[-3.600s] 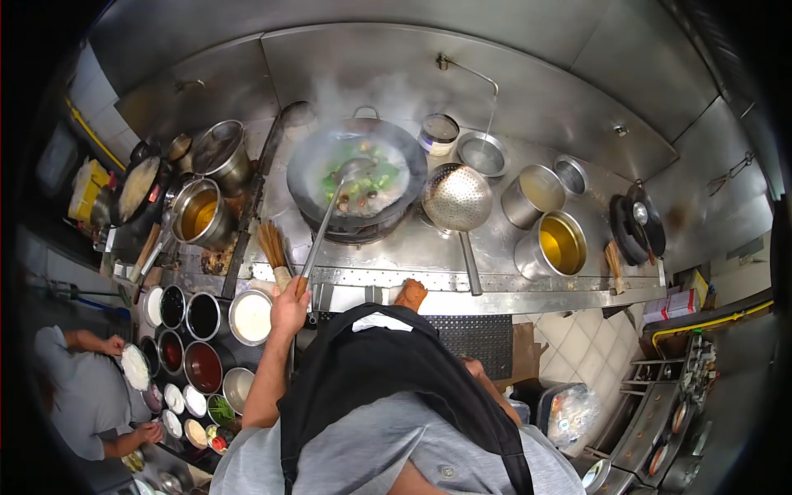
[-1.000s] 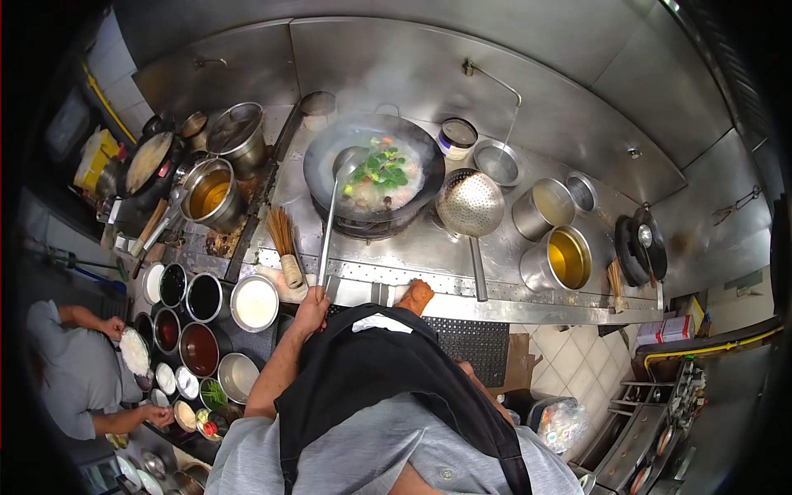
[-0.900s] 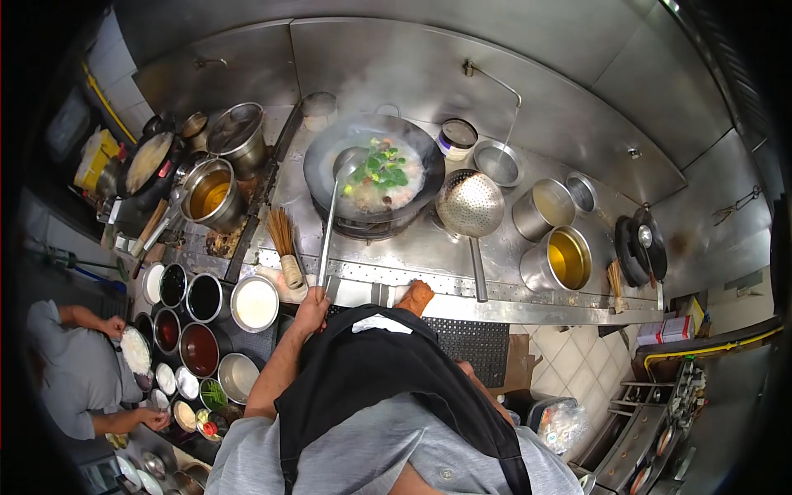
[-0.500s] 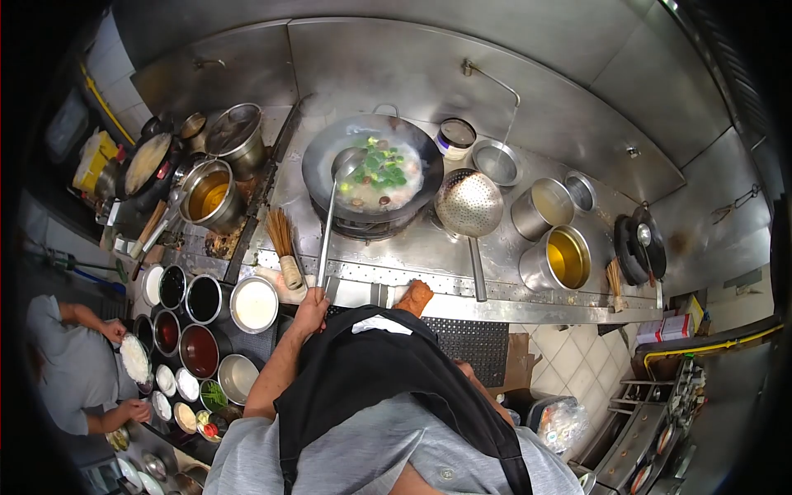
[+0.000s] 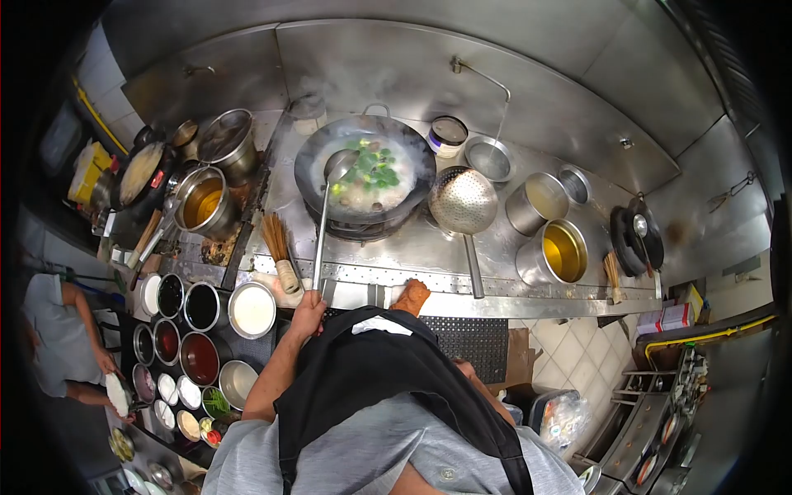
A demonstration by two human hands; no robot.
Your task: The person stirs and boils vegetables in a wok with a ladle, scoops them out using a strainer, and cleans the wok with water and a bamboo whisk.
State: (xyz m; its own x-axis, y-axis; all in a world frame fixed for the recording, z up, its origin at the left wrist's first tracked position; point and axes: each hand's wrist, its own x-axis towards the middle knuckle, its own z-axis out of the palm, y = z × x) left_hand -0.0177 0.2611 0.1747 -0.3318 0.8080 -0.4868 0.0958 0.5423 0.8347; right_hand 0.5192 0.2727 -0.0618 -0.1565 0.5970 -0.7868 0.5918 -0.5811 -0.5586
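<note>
My left hand (image 5: pixel 308 315) is closed round the end of a long-handled ladle (image 5: pixel 322 239). The ladle's bowl rests in a wok (image 5: pixel 306 186), among bubbling pale liquid with green leaves, dark pieces and other ingredients. Low beside my black apron (image 5: pixel 355 371), part of my right hand (image 5: pixel 464 369) shows; its fingers are hidden or too small to read. A crumpled orange-brown thing (image 5: pixel 412 297), hard to make out, lies at the counter's front edge. Right of the wok sits a perforated strainer (image 5: pixel 463 200), and a bamboo brush (image 5: pixel 276 241) lies left of the ladle handle.
Pots of yellow liquid (image 5: pixel 564 252) stand right and left of the wok. Several bowls of sauces and ingredients (image 5: pixel 200 358) fill the left side. At the far left a person in grey (image 5: pixel 62 330) holds a plate of white food (image 5: pixel 118 394). A tap (image 5: pixel 483 73) overhangs the counter.
The ladle bowl has moved slightly left in the wok, and the food has shifted. The other person's hands and plate are lower. The view has shifted a little; my left hand keeps its grip.
</note>
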